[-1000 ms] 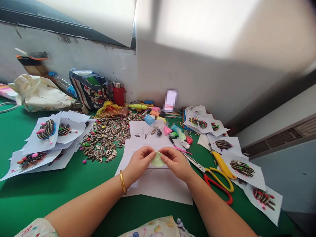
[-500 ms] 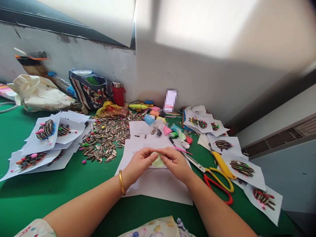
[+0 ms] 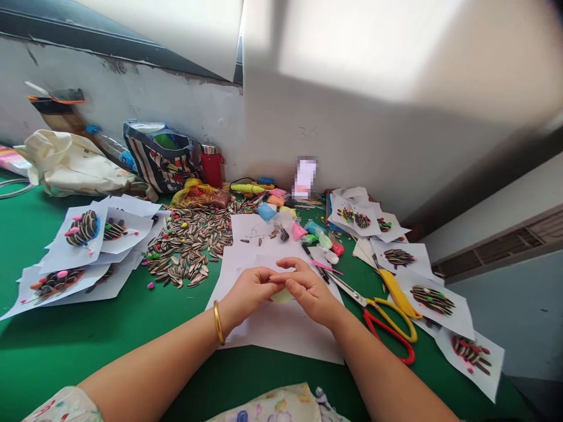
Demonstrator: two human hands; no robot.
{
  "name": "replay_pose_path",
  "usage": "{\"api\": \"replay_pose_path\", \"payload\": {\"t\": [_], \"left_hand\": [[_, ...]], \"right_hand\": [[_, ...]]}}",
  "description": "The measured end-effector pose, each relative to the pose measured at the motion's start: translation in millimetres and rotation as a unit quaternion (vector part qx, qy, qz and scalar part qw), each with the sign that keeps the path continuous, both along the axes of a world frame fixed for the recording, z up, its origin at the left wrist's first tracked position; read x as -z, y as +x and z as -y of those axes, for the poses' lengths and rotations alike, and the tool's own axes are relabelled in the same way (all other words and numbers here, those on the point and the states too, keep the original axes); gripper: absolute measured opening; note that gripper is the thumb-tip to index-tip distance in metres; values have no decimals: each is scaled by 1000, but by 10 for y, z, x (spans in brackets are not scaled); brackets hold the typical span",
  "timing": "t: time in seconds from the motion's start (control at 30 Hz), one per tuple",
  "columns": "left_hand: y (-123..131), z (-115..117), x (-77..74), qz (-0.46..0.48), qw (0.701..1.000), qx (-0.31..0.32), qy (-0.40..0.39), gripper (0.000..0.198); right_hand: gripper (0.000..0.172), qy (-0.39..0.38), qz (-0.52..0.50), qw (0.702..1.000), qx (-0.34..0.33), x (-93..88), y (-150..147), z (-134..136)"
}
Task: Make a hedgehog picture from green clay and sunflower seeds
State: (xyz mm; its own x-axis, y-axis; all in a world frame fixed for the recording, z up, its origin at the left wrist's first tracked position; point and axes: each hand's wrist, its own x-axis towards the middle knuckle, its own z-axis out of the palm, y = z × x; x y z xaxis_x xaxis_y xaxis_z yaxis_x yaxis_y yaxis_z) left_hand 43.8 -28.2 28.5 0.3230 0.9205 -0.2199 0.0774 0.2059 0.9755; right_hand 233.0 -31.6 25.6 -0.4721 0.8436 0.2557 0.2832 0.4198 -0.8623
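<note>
Both my hands meet over a white paper sheet [image 3: 281,334] on the green table [image 3: 109,328]. My left hand [image 3: 248,290], with a gold bangle at the wrist, and my right hand [image 3: 310,290] pinch a flat pale green piece of clay [image 3: 281,297] between their fingertips. Only a sliver of the clay shows below the fingers; the rest is covered by them. A heap of striped sunflower seeds [image 3: 189,246] lies to the left of my hands.
Yellow and red scissors [image 3: 387,319] lie right of my hands. Paper sheets with seed-and-clay figures [image 3: 83,234] lie at the left, with more such sheets [image 3: 433,299] at the right. Small clay packets [image 3: 314,234], a red bottle [image 3: 213,167], a striped bag [image 3: 160,155] and a cloth bag [image 3: 70,164] stand near the wall.
My fingers have closed together over the pale green clay, which showed as a round disc before and is now mostly covered. My hands have stayed in the same spot.
</note>
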Motion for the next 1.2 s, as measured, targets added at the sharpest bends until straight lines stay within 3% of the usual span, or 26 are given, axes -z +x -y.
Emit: {"api": "replay_pose_path", "payload": {"t": [0.4,0.7,1.2], "left_hand": [[-17,-23,-3,64,997,-16,-33,44],[-48,-38,-3,60,998,-30,-15,40],[-26,-52,4,50,998,-16,27,41]], "right_hand": [[44,-13,-12,1000,10,-14,27,-25],[44,-18,-14,1000,18,-29,42,-30],[22,-15,-32,996,80,-42,-17,-58]]}}
